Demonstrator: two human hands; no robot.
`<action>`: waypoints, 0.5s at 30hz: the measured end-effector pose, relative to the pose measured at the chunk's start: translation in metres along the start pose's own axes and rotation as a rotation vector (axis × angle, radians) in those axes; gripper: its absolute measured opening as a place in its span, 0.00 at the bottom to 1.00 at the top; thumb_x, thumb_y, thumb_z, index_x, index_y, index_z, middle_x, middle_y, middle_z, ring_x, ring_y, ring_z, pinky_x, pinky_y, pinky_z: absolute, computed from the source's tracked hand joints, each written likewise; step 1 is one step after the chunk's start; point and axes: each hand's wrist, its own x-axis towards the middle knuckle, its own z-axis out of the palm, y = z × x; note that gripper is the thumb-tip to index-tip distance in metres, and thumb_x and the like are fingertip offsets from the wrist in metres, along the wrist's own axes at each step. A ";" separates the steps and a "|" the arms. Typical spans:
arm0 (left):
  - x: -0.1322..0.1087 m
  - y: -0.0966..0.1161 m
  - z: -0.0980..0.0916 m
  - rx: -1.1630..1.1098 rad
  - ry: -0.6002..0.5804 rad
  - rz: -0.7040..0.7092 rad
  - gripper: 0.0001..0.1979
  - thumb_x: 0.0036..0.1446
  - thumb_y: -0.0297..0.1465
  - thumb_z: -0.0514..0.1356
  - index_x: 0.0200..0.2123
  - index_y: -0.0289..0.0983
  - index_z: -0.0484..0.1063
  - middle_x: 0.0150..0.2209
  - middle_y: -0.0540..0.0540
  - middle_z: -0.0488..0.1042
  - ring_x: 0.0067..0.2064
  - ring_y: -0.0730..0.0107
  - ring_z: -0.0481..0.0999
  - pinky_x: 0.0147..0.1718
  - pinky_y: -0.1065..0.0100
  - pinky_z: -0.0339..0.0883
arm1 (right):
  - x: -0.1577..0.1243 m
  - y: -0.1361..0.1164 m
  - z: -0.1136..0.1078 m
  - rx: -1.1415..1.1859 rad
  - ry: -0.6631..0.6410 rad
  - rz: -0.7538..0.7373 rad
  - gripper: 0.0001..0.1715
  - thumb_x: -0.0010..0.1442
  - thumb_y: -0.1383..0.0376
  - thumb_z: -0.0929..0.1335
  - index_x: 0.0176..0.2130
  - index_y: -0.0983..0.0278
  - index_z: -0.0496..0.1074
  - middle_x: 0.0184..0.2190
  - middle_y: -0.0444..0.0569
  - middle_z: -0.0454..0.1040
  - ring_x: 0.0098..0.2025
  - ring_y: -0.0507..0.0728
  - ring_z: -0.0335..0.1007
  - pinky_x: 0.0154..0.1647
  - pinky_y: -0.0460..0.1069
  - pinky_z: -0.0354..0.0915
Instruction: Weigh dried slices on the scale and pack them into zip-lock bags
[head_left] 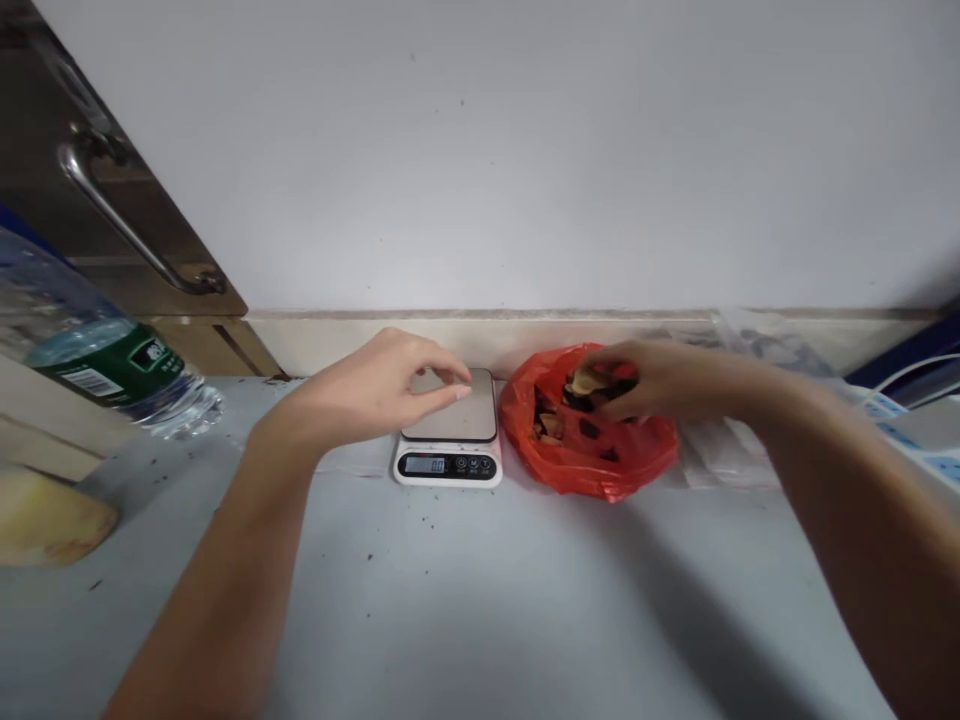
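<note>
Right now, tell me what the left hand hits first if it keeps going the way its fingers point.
Probably the red bag: the left hand points right across the scale, fingertips just above its platform. Depth is uncertain.

Both bare forearms reach forward from the lower corners, converging toward the middle. The left hand (382, 385) is held palm down with the wrist nearly straight, fingers (442, 392) curled loosely inward and pointing right, thumb tucked below them, nothing gripped between them. The right hand (645, 380) extends leftward from a bent arm, back of the hand up, its fingertips (600, 385) drawn together in a pinch around small dark and tan pieces
</note>
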 end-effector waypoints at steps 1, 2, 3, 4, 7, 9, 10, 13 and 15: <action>-0.004 -0.004 -0.004 0.016 -0.027 -0.039 0.19 0.64 0.45 0.57 0.48 0.42 0.82 0.49 0.47 0.84 0.50 0.57 0.81 0.45 0.64 0.72 | -0.002 -0.005 -0.005 0.031 0.024 -0.020 0.09 0.51 0.66 0.71 0.36 0.58 0.78 0.34 0.46 0.80 0.36 0.59 0.76 0.33 0.50 0.67; -0.009 -0.009 -0.008 0.035 -0.061 -0.089 0.21 0.64 0.46 0.56 0.50 0.43 0.81 0.51 0.46 0.83 0.52 0.55 0.80 0.46 0.64 0.72 | -0.003 -0.012 -0.010 0.077 0.035 -0.055 0.12 0.50 0.64 0.71 0.38 0.57 0.78 0.34 0.45 0.80 0.36 0.59 0.76 0.33 0.49 0.67; -0.013 -0.013 -0.012 0.053 -0.096 -0.147 0.23 0.63 0.48 0.56 0.52 0.43 0.80 0.53 0.46 0.82 0.54 0.54 0.80 0.47 0.64 0.72 | -0.003 -0.022 -0.012 0.131 0.030 -0.096 0.15 0.50 0.63 0.72 0.41 0.57 0.78 0.36 0.45 0.81 0.36 0.59 0.76 0.33 0.49 0.68; -0.017 -0.018 -0.016 0.066 -0.135 -0.214 0.25 0.62 0.49 0.55 0.54 0.43 0.79 0.55 0.46 0.81 0.54 0.54 0.79 0.47 0.65 0.72 | -0.002 -0.032 -0.013 0.183 0.013 -0.134 0.17 0.50 0.62 0.72 0.43 0.57 0.78 0.37 0.44 0.81 0.37 0.58 0.76 0.34 0.48 0.68; -0.027 -0.033 -0.024 0.072 -0.289 -0.427 0.32 0.59 0.51 0.54 0.61 0.44 0.73 0.54 0.44 0.82 0.51 0.55 0.81 0.43 0.67 0.72 | 0.009 -0.070 -0.006 0.205 0.010 -0.138 0.21 0.50 0.65 0.73 0.46 0.57 0.78 0.40 0.44 0.82 0.39 0.57 0.76 0.35 0.47 0.66; -0.031 -0.043 -0.026 0.074 -0.385 -0.526 0.35 0.56 0.51 0.55 0.63 0.42 0.70 0.52 0.43 0.82 0.48 0.56 0.82 0.41 0.67 0.71 | 0.022 -0.093 0.005 0.118 0.023 -0.129 0.22 0.49 0.68 0.74 0.46 0.55 0.79 0.42 0.43 0.81 0.40 0.57 0.76 0.34 0.46 0.64; -0.032 -0.049 -0.026 0.081 -0.425 -0.558 0.35 0.54 0.51 0.56 0.62 0.42 0.70 0.52 0.42 0.82 0.48 0.55 0.82 0.41 0.66 0.71 | 0.030 -0.104 0.011 0.089 0.005 -0.128 0.23 0.49 0.69 0.73 0.46 0.54 0.79 0.43 0.43 0.81 0.40 0.57 0.76 0.32 0.46 0.63; -0.031 -0.061 -0.018 0.120 -0.523 -0.592 0.32 0.46 0.48 0.62 0.54 0.41 0.73 0.49 0.42 0.81 0.46 0.54 0.81 0.40 0.65 0.70 | 0.046 -0.125 0.029 -0.019 -0.055 -0.109 0.28 0.50 0.72 0.72 0.51 0.57 0.79 0.47 0.49 0.81 0.42 0.59 0.76 0.30 0.47 0.62; -0.030 -0.066 -0.008 0.115 -0.580 -0.581 0.29 0.40 0.43 0.65 0.48 0.42 0.73 0.46 0.43 0.80 0.43 0.56 0.80 0.36 0.66 0.69 | 0.052 -0.134 0.037 -0.074 -0.083 -0.098 0.34 0.49 0.75 0.72 0.56 0.59 0.77 0.49 0.53 0.80 0.44 0.62 0.77 0.30 0.48 0.63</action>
